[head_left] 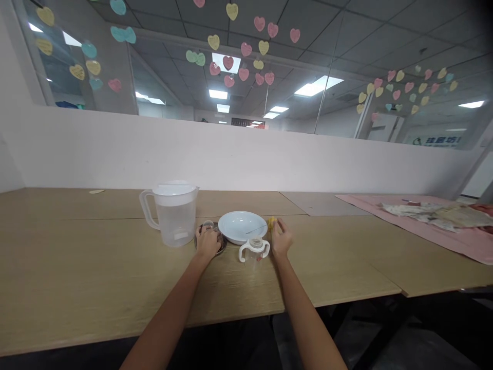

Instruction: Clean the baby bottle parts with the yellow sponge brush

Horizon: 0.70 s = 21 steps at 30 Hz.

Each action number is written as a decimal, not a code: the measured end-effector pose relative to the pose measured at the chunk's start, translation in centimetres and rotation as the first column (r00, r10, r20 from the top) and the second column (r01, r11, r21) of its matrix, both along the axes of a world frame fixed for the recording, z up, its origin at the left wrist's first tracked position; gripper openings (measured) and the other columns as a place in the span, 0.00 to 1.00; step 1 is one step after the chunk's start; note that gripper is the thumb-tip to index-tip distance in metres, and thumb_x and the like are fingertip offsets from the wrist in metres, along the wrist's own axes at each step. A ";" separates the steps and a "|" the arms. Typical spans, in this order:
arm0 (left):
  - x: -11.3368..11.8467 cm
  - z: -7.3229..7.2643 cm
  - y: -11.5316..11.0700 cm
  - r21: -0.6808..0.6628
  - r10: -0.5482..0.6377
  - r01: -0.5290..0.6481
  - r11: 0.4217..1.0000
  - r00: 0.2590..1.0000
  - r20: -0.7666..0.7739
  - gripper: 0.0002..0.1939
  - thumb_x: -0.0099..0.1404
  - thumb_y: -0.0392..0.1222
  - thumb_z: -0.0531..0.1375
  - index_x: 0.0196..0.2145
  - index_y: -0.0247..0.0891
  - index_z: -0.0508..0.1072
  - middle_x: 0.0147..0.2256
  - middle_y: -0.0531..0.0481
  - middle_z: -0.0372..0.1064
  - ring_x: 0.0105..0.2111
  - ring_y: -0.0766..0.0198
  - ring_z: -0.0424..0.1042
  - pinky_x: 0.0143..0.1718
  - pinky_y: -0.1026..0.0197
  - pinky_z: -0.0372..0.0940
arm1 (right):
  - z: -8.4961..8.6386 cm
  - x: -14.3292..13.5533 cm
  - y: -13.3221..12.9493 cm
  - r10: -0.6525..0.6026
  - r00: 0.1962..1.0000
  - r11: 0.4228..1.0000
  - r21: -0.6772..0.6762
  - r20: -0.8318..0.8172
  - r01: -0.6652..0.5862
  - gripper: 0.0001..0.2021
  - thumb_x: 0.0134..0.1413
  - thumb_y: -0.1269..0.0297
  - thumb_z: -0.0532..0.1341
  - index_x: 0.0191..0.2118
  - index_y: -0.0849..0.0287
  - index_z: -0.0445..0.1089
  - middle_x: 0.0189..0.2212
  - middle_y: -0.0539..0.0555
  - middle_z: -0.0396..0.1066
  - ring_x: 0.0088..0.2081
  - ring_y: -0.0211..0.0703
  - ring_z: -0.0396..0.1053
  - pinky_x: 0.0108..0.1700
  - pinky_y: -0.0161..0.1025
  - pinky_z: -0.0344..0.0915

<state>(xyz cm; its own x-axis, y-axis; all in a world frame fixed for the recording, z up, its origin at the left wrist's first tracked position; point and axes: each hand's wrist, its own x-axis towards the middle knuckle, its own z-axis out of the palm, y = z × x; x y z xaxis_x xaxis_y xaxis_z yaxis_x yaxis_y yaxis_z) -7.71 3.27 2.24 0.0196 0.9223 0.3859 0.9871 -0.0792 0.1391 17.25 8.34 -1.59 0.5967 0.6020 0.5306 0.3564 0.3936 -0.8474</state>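
My left hand [208,241] reaches into a small round metal dish [221,248], fingers curled down over its contents. A clear round piece [208,224] shows just past the fingertips; what the fingers grip is hidden. My right hand [282,238] pinches a small yellow piece [271,222] at the right rim of the white bowl [235,220]. A thin rod [256,229] runs from that yellow piece over the inside of the bowl. Between my hands, in front of the bowl, a clear baby bottle with white handles [256,250] stands upright without a cap.
Left of the dish stands a large translucent pitcher [177,213]. A pink cloth [435,231] with crumpled fabric [442,213] covers the table's right end. The wooden table [96,277] meets a white wall [246,159] at the back.
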 end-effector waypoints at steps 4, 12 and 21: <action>0.0 0.1 0.0 0.019 -0.011 0.011 1.000 0.999 0.033 0.11 0.60 0.35 0.57 0.35 0.41 0.79 0.41 0.42 0.77 0.56 0.47 0.62 0.61 0.35 0.43 | 0.3 -0.1 -0.3 -0.095 0.991 0.995 0.019 -0.098 0.098 0.23 0.55 0.48 0.57 0.42 0.63 0.78 0.42 0.64 0.78 0.44 0.55 0.75 0.51 0.48 0.66; 0.4 0.1 -0.1 0.122 0.020 -0.037 0.992 0.991 0.133 0.13 0.61 0.34 0.56 0.35 0.42 0.80 0.38 0.43 0.77 0.52 0.48 0.66 0.61 0.32 0.40 | -0.6 0.8 1.1 -0.107 0.945 0.991 0.039 -0.310 0.125 0.12 0.49 0.57 0.61 0.35 0.59 0.74 0.33 0.57 0.77 0.36 0.49 0.76 0.43 0.45 0.71; 0.4 1.2 -1.0 0.162 0.118 -0.161 0.973 0.961 0.249 0.11 0.63 0.37 0.55 0.37 0.39 0.78 0.35 0.42 0.77 0.45 0.49 0.71 0.53 0.43 0.53 | -0.8 1.3 1.6 -0.014 0.829 0.986 0.133 -0.558 0.106 0.15 0.41 0.69 0.66 0.38 0.56 0.67 0.24 0.43 0.71 0.25 0.35 0.71 0.31 0.32 0.70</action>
